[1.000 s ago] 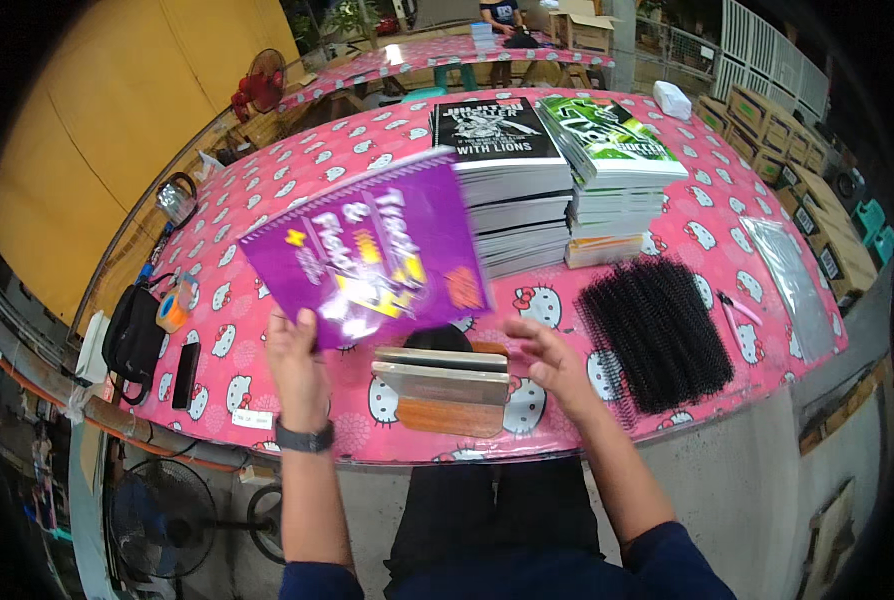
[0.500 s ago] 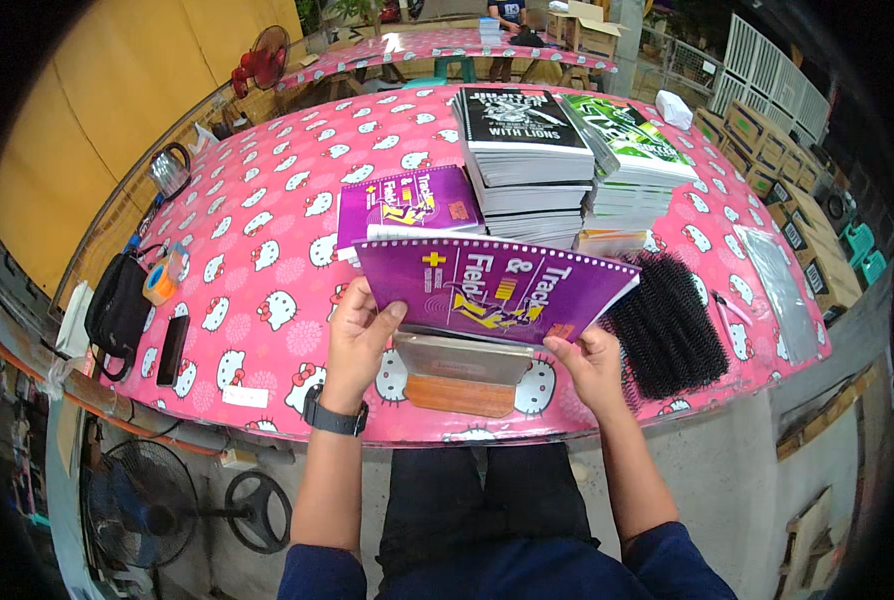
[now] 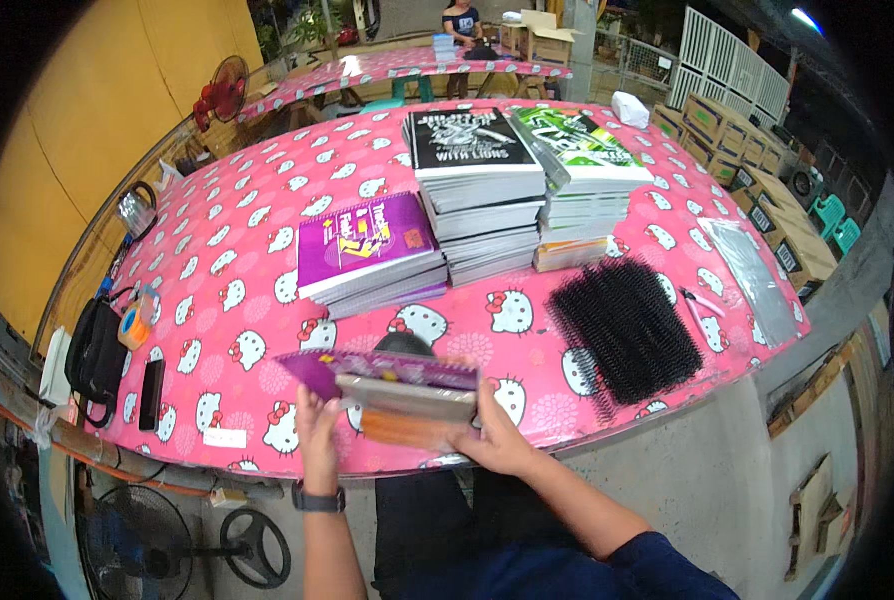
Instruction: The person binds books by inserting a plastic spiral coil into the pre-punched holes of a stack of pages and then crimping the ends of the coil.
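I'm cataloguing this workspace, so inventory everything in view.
loose book: one, purple, table's near side
block: one, grey and brown, before loose book
book stacks: three, topped purple, black and green, mid-table
coils: many, black, table right
pliers: one, pink, beside coils
plastic sheets: unclear, clear, right edge
phone: one, black, table left
bag: one, black, table left
tape: one roll, orange, beside bag
kettle: one, silver, far left
fans: two, red and black, left
tables: two, pink, near and far
boxes: many, brown, background
stools: several, teal, background
person: one, dark shirt, far table
left grip: one, bare hand, by loose book
right grip: one, bare hand, by block
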{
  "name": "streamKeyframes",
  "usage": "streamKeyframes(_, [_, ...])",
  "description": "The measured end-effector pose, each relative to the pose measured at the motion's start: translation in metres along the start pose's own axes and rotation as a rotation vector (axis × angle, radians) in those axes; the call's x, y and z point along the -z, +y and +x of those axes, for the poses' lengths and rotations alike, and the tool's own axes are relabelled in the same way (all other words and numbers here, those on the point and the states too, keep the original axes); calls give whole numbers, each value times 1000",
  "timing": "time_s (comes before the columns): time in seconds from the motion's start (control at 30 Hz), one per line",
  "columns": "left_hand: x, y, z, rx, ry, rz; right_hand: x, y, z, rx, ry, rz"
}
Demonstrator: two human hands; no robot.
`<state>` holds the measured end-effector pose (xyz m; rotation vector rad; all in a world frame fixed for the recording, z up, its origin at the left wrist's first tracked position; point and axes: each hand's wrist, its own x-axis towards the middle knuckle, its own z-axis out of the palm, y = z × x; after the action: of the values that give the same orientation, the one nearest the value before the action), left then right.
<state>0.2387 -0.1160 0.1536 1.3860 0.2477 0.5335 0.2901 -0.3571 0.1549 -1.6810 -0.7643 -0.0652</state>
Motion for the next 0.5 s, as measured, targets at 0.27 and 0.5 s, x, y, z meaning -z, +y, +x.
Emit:
streamKeyframes(0.27, [-22,49,29,-363,0,-73,141,53,43,-239,193,-1043])
streamKeyframes(0.5, [-20,50,36,-143,63,-61,126,58,56,-380,35,-1144])
